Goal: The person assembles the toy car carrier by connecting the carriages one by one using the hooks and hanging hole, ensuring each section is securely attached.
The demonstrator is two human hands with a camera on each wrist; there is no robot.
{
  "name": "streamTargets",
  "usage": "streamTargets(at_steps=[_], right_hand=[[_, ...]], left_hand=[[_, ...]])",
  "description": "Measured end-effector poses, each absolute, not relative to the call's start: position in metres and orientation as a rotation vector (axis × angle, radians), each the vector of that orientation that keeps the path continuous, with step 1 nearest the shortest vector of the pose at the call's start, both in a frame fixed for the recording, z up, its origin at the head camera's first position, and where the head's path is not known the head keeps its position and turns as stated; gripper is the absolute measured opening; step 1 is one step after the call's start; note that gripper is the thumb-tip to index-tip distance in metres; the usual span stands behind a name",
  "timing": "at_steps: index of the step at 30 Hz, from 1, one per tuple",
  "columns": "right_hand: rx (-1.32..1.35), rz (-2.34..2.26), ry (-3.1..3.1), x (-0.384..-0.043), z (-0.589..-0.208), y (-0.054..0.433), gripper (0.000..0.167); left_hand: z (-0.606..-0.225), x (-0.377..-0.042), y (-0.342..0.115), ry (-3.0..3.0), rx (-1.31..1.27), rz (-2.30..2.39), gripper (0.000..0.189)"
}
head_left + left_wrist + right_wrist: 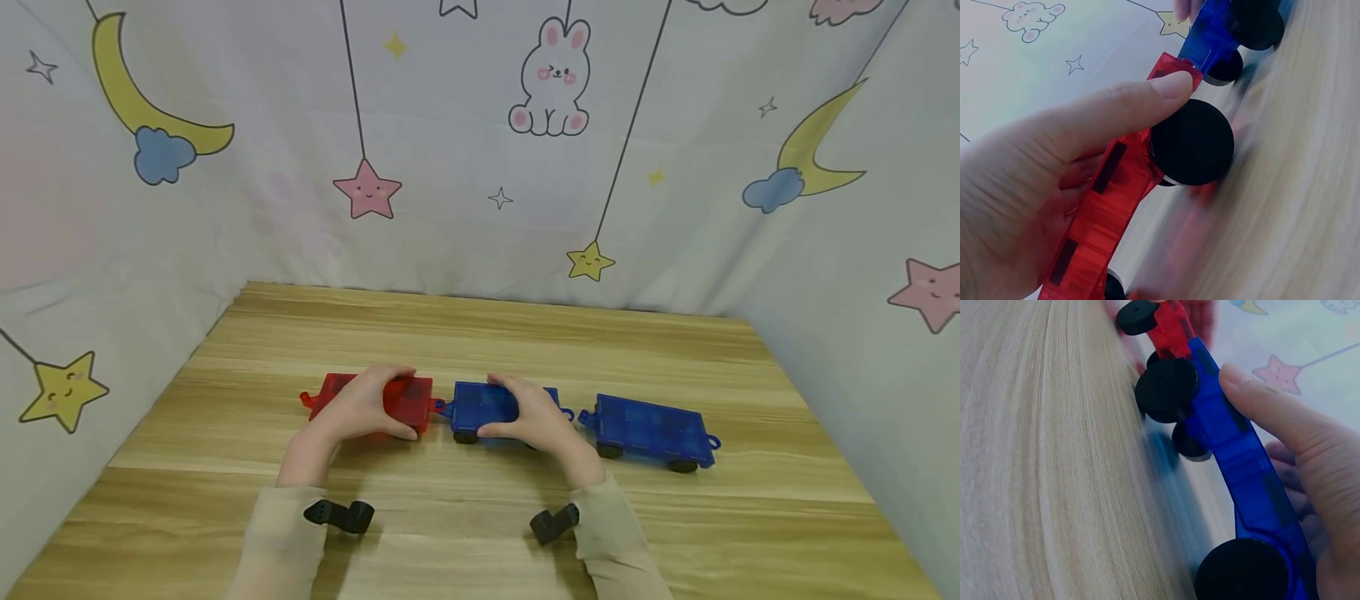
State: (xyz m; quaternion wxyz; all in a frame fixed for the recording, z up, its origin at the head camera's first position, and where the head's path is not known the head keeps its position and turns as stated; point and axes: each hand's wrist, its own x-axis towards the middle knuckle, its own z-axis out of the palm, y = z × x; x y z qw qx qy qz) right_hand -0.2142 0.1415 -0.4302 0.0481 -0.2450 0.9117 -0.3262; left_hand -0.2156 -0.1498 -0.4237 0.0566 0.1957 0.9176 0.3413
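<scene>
well, below and left of centre-frame, the left hand (355, 409) grips a see-through red car (408, 404); just below centre, the right hand (538, 418) grasps a glossy, black-wheeled blue car (482, 404).

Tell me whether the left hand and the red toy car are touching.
Touching. The left wrist view shows the left hand gripping the red toy car, its thumb laid against the side beside a black wheel.

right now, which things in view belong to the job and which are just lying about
In the job:
- red wagon, held by the left hand
- middle blue wagon, held by the right hand
- probably the far-right blue wagon, untouched but similar

Just around:
- wooden table, only the work surface
- printed cloth, a backdrop
</scene>
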Motion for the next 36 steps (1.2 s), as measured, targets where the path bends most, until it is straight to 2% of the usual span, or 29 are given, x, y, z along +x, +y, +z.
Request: streamTargets(at_steps=[21, 32, 36], right_hand=[[-0.791, -0.986, 2.781, -0.214, -0.430, 0.139, 0.085], [-0.787, -0.955, 2.775, -0.211, -0.422, 0.139, 0.088], [-0.747, -0.992, 2.760, -0.210, -0.414, 0.147, 0.089]], left_hand=[[-0.424, -0.216, -0.151, 2.794, 0.580, 0.993, 0.095], [-0.421, -0.216, -0.151, 2.784, 0.598, 0.970, 0.104], [-0.417, -0.213, -0.149, 2.798, 0.606, 0.985, 0.100]])
